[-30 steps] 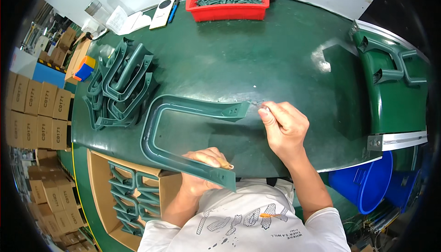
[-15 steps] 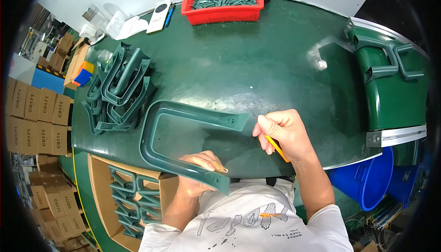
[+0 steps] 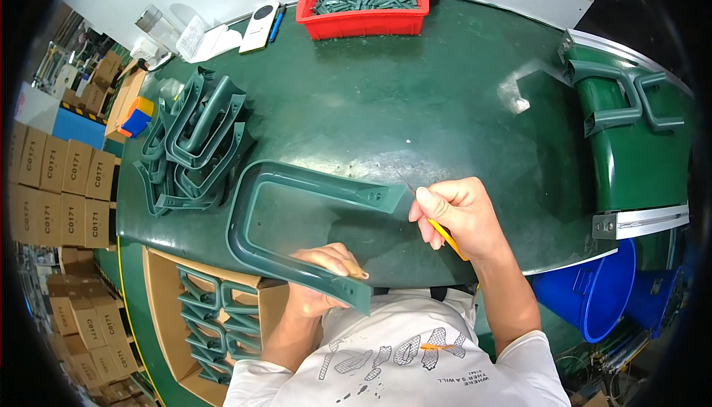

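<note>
- Along the worktop's (image 3: 460, 88) left edge, a pile of green U-shaped handles (image 3: 194, 147).
- At the near edge, the left hand (image 3: 320, 277) grips one green U-shaped handle (image 3: 293, 229), fingers closed round its lower arm.
- Right hand (image 3: 461, 218) fingers pinch a yellow-handled knife (image 3: 443, 235) just beside the handle's upper arm end.

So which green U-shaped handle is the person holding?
The lone U-shaped handle lying flat nearest the person, gripped by the left hand; the others sit stacked or boxed.

Your frame (image 3: 297, 207) is dark green — so is the table (image 3: 460, 95); the knife (image 3: 445, 236) is orange, the bin (image 3: 362, 8) red.
</note>
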The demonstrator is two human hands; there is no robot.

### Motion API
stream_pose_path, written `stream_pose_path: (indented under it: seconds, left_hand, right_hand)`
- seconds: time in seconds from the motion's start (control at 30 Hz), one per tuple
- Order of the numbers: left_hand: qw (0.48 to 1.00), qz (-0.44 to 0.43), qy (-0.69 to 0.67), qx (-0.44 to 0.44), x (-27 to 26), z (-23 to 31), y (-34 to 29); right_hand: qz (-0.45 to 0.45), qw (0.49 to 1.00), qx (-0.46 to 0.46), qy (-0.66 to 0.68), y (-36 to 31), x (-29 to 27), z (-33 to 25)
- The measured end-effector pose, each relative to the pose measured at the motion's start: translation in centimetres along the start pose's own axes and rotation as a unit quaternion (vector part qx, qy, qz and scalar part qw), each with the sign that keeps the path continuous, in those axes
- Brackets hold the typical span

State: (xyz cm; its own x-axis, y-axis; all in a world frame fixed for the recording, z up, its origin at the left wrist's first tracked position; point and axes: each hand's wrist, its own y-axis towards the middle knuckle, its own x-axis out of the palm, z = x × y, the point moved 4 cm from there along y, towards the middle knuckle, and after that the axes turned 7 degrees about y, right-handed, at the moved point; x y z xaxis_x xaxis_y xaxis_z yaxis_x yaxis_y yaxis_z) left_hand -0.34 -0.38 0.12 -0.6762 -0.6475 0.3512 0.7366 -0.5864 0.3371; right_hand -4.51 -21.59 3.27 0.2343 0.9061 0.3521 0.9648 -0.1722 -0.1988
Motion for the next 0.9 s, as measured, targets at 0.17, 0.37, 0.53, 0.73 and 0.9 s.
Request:
stream_pose_path:
  seconds: [0.17,0.37,0.53,0.73,0.9]
  left_hand:
    - [0.996,0.052,0.050,-0.048,0.2,-0.2,0.0]
    - [0.972,0.185,0.015,-0.144,-1.0,-0.2,0.5]
    - [0.967,0.203,0.022,-0.153,-0.2,0.8,1.1]
    - [0.966,0.203,0.012,-0.157,0.0,0.5,1.1]
    - [0.967,0.201,0.009,-0.157,0.3,0.4,1.4]
  right_hand:
    - [-0.052,0.996,0.007,-0.070,-0.3,0.4,-0.3]
    - [-0.073,0.944,-0.218,-0.238,-1.5,2.9,-1.2]
    - [-0.008,0.876,-0.329,-0.353,-2.8,3.7,-0.8]
    - [0.047,0.838,-0.379,-0.388,-3.1,3.5,-0.9]
    - [0.048,0.835,-0.376,-0.400,-2.8,3.1,-0.8]
